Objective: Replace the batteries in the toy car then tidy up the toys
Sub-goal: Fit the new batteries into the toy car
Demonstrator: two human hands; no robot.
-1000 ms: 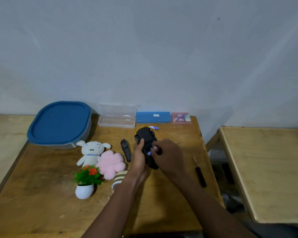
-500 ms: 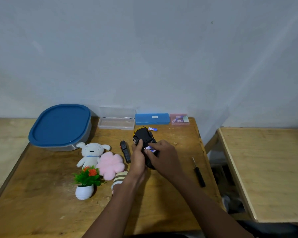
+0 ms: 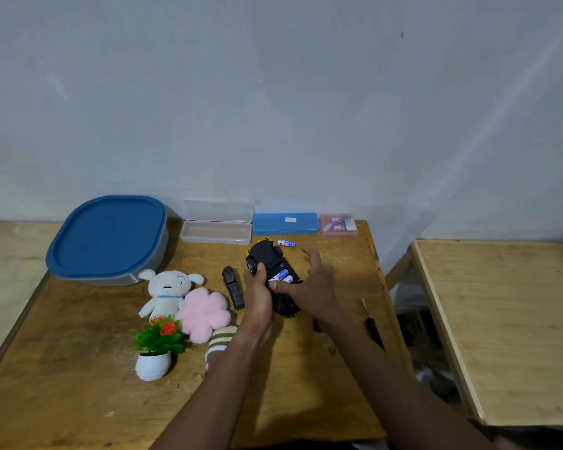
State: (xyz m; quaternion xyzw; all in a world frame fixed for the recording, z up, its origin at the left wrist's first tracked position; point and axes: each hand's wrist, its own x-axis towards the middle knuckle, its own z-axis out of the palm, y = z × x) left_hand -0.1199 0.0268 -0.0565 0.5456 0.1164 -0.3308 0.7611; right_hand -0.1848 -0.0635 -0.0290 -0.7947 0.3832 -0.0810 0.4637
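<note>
Toy car (image 3: 267, 259) lies underside up on the wooden table (image 3: 78, 384), just below the centre of the frame. Left hand (image 3: 257, 297) grips the car's left side, fingers curled round the chassis. Right hand (image 3: 312, 284) holds nothing: its fingers are spread and extended, and its thumb presses on the blue-and-white batteries (image 3: 281, 276) seated in the exposed compartment. One loose battery (image 3: 286, 243) lies just above the car. A black screwdriver (image 3: 372, 326) lies at lower right of the hands.
</note>
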